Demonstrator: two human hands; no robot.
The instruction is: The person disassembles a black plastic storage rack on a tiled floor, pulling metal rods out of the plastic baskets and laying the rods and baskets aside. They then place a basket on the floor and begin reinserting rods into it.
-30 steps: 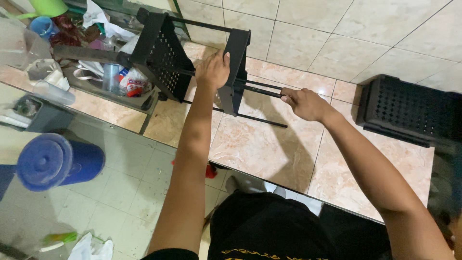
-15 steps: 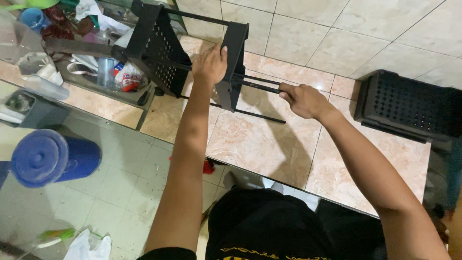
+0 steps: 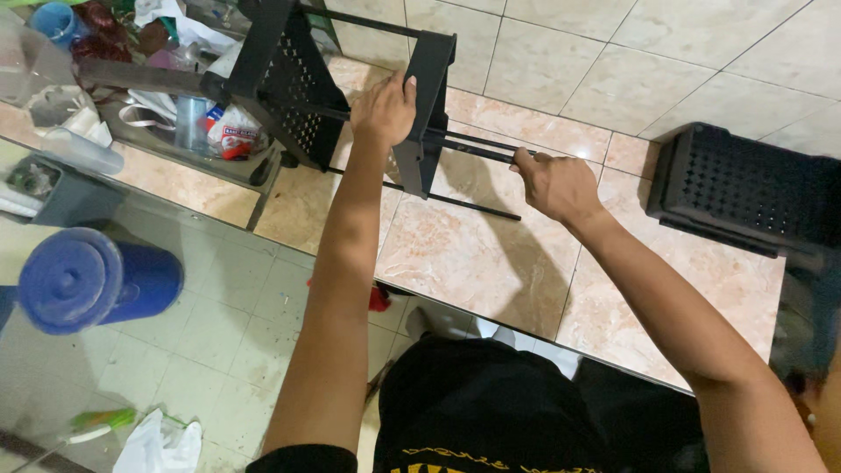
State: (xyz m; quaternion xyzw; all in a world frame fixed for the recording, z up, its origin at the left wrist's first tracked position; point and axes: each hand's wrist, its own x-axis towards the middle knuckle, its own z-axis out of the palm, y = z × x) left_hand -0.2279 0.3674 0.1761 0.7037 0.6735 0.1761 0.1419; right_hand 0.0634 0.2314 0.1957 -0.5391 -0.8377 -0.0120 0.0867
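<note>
The left hand (image 3: 383,109) grips the black rack (image 3: 289,79) by its near upright panel; the right hand (image 3: 554,184), further right, closes around its thin rods (image 3: 473,144).

The left hand (image 3: 383,109) grips the upright black panel (image 3: 429,105) of a rack frame on the tiled floor (image 3: 473,263); the right hand (image 3: 556,184) closes around thin black rods (image 3: 477,144) jutting from it; a perforated black tray (image 3: 745,188) lies apart at right; a blue bottle (image 3: 92,280) rests on the glass table (image 3: 219,333).

left hand (image 3: 384,109): arm stretched forward, fingers curled closed | right hand (image 3: 554,182): arm extended, fingers clenched
</note>
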